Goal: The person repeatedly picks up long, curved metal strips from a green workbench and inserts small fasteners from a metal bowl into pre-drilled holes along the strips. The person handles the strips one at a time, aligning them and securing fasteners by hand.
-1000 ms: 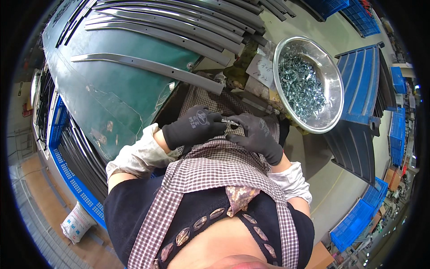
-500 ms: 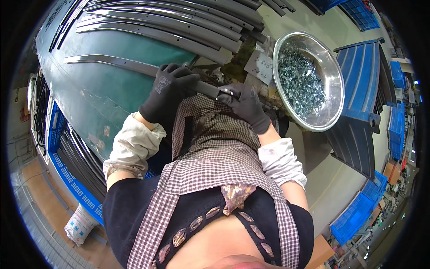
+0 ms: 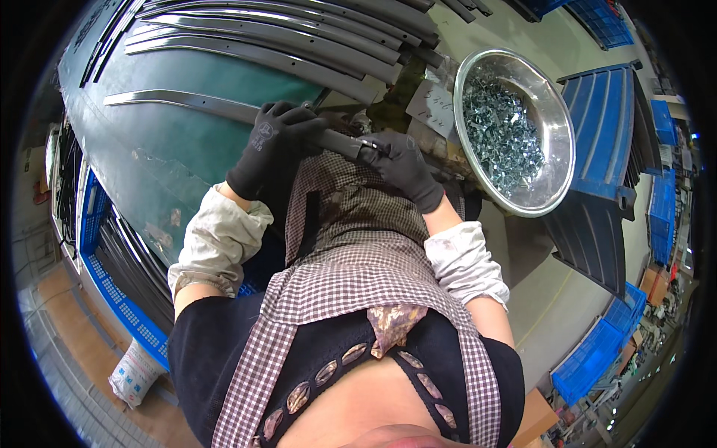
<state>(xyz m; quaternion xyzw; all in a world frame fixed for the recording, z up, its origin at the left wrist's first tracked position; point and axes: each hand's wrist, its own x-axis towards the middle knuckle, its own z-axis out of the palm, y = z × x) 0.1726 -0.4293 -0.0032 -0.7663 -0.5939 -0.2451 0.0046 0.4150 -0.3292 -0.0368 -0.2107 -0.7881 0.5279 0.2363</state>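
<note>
long, slender dark-grey metal strip (image 3: 216, 105), its axis slanting rightward off the green worktop (image 3: 157, 149); black-gloved left hand (image 3: 278, 138) curled over it, black-gloved right hand (image 3: 399, 160) pinching its end.

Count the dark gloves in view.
2: one glove on the left hand, which holds the dark strip; one on the right hand, at that strip's right end. Others may be hidden.

green table (image 3: 142, 157) left of and beyond the fingers of the left hand (image 3: 270, 148). on it: dark grey metal strips (image 3: 299, 39) side by side, beyond fingers; 1 separate strip (image 3: 179, 99) runs leftward across it from those fingers.
</note>
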